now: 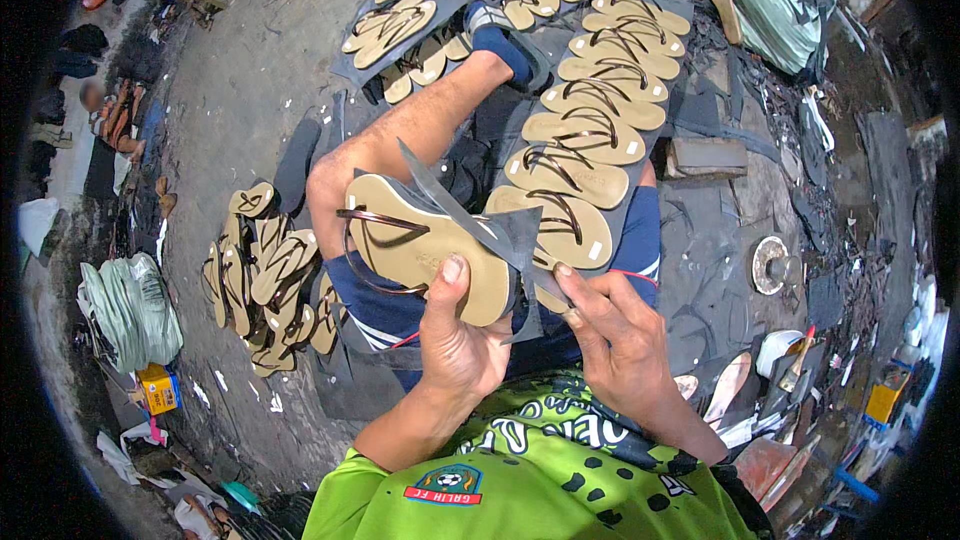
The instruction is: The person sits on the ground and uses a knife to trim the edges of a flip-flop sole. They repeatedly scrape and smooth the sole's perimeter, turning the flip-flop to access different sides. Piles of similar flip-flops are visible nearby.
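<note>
Sandal (418, 250) clamped in the left hand (462, 348) slants, long axis diagonal, strapped end pointing up-left.

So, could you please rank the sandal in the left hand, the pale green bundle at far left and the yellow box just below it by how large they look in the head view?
1. Sandal in the left hand, though nearer the camera
2. Pale green bundle
3. Yellow box

Bare hands, two: one left hand (465, 340), one right hand (622, 335). Held tan sandal (440, 255), one; further sandals (625, 135), numerous, overlapping beyond exact count. Pale green bundles (130, 310), two.
</note>
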Available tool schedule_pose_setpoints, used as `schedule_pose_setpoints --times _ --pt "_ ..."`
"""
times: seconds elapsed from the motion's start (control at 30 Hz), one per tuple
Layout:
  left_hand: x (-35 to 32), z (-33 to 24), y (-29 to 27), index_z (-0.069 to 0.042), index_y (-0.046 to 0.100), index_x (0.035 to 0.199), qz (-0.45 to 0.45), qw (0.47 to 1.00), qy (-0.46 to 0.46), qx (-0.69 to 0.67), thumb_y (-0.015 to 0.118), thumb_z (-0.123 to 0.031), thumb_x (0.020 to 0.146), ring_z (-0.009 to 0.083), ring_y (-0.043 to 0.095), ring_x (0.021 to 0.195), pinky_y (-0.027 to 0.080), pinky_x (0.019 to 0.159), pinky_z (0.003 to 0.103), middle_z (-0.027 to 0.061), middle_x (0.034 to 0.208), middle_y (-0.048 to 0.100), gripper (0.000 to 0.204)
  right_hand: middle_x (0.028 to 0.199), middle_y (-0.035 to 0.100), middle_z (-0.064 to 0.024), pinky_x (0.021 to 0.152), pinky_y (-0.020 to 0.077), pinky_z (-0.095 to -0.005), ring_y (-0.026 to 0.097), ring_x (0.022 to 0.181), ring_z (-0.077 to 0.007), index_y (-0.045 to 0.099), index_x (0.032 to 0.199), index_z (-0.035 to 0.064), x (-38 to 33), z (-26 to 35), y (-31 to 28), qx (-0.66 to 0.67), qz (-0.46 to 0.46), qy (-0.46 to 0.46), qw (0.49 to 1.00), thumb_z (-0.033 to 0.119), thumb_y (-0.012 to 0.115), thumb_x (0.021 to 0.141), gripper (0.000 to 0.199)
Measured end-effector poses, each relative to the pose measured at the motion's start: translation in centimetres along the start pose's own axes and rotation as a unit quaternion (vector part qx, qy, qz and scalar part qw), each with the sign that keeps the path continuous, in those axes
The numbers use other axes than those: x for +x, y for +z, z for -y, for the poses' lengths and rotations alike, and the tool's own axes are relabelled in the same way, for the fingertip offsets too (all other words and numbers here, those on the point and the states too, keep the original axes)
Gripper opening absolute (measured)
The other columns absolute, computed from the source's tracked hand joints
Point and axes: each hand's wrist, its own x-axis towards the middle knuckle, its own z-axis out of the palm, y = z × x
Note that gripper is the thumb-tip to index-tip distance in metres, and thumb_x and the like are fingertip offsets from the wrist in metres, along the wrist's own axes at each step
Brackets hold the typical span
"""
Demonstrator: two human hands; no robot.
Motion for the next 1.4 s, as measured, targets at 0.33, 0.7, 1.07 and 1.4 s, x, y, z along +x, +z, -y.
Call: schedule_pose_setpoints --times 0.33,0.7,1.07,1.4 --pt "-0.6 0.7 -1.5 -0.009 0.055 0.113 0.003 1.0 0.029 -0.006 0.062 -0.033 0.088 0.0119 0.064 0.084 0.055 0.075 0.024 0.002 0.1 0.065 0.035 0.081 0.054 -0.0087 0.057 0.0494 -0.0391 0.061 0.066 -0.0284 0.061 0.121 0.0124 0.8 1.4 -0.9 0.018 0.045 0.025 0.998 0.008 0.067 0.08 0.042" --pt "-2.7 2.3 -6.7 -0.009 0.053 0.119 -0.018 0.995 -0.034 0.097 0.069 -0.041 0.078 0.0196 0.06 0.099 0.049 0.088 0.037 0.0039 0.105 0.062 0.055 0.081 0.056 -0.0095 0.058 0.0487 -0.0393 0.061 0.067 -0.0297 0.063 0.105 0.0073 0.3 0.1 -2.1 0.061 0.193 0.009 0.979 0.014 0.062 0.086 0.02" --pt "-3.4 -1.0 -8.7 -0.005 0.049 0.12 0.061 0.986 -0.095 0.12 0.069 -0.027 0.078 0.0176 0.06 0.096 0.048 0.084 0.032 0.0058 0.104 0.06 0.051 0.081 0.055 -0.0091 0.062 0.0495 -0.0395 0.059 0.068 -0.0295 0.055 0.13 0.0173 0.6 0.9 0.3 0.07 0.244 0.018 0.967 0.008 0.057 0.081 0.05" --pt "-4.2 0.0 -6.4 -0.012 0.058 0.1 -0.146 0.988 0.009 0.042 0.055 -0.043 0.093 0.0092 0.06 0.073 0.049 0.065 0.027 -0.0013 0.082 0.06 0.032 0.086 0.057 -0.0063 0.066 0.0508 -0.0388 0.06 0.074 -0.0258 0.055 0.131 0.0185 -2.5 0.7 2.5 0.07 0.227 -0.03 0.971 0.007 0.063 0.076 0.056"
